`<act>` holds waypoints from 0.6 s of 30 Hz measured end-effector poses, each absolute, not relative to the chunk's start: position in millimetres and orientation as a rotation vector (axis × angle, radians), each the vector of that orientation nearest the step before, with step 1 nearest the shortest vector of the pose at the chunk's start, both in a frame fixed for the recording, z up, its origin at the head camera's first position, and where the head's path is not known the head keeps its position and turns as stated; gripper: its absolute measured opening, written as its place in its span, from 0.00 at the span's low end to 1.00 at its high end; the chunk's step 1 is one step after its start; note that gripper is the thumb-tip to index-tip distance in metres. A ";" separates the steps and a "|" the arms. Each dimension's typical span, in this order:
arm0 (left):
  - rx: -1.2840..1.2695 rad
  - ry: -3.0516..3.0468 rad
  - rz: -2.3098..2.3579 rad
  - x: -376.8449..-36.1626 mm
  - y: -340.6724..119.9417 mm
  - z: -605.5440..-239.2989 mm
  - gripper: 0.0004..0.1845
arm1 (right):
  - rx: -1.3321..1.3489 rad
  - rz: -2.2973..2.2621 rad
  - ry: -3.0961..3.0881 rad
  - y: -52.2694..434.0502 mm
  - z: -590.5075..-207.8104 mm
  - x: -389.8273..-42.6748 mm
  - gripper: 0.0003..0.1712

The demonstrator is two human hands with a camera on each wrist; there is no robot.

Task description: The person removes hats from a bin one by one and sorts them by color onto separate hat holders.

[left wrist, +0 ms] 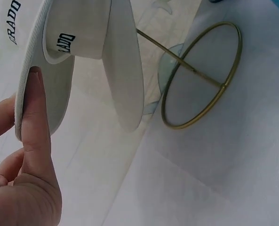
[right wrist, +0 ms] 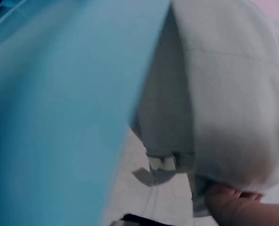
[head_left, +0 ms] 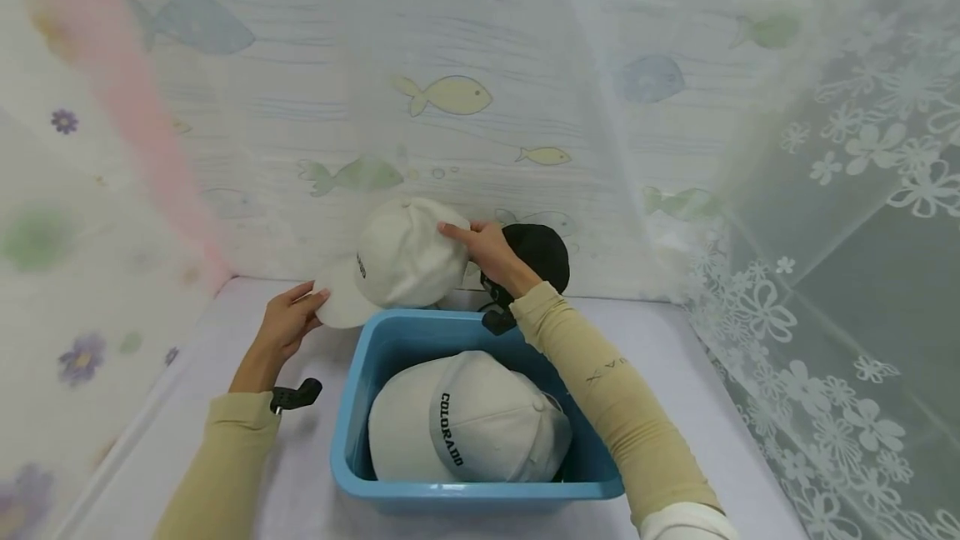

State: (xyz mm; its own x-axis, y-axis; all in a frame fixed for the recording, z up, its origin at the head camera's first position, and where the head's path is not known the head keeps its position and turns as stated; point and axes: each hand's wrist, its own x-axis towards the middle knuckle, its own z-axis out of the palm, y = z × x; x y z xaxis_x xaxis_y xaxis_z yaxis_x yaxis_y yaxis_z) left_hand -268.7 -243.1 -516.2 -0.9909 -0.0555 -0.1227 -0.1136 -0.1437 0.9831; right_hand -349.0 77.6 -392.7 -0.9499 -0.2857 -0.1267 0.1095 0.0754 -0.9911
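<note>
Up at frame centre, my left hand pinches the stiff brim of the white cap while my right hand curls over its soft domed crown, above the blue plastic tub. Only my left wrist view shows the thin brass ring stand beneath; my right wrist view shows the cap's rear strap.

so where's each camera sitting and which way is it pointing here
Head: worn on the head, looking forward and down at the blue bin, the white cap behind it, and both sleeved arms.
Left wrist: at the left hand, looking up along the cap's brim past a gold ring stand; fingers show.
Right wrist: low beside the bin wall, looking at the cap's back; only a fingertip shows.
All three share the white cap.
</note>
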 end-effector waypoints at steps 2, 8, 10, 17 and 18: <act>-0.196 2.055 2.319 -268.6 -244.1 -515.9 0.41 | -0.175 -1.881 2.100 77.6 -393.5 -346.8 0.29; -0.157 2.194 2.194 -269.2 -247.1 -512.6 0.40 | -0.171 -1.712 2.178 76.3 -389.8 -339.8 0.38; -0.151 2.222 2.166 -269.6 -247.0 -510.5 0.40 | -0.163 -1.688 2.172 76.0 -387.9 -339.1 0.41; -0.205 2.234 2.143 -269.1 -242.6 -508.0 0.36 | -0.139 -1.610 2.133 74.3 -382.5 -339.4 0.52; -0.215 2.223 2.150 -269.0 -242.0 -508.9 0.35 | -0.142 -1.594 2.136 74.0 -382.1 -339.9 0.52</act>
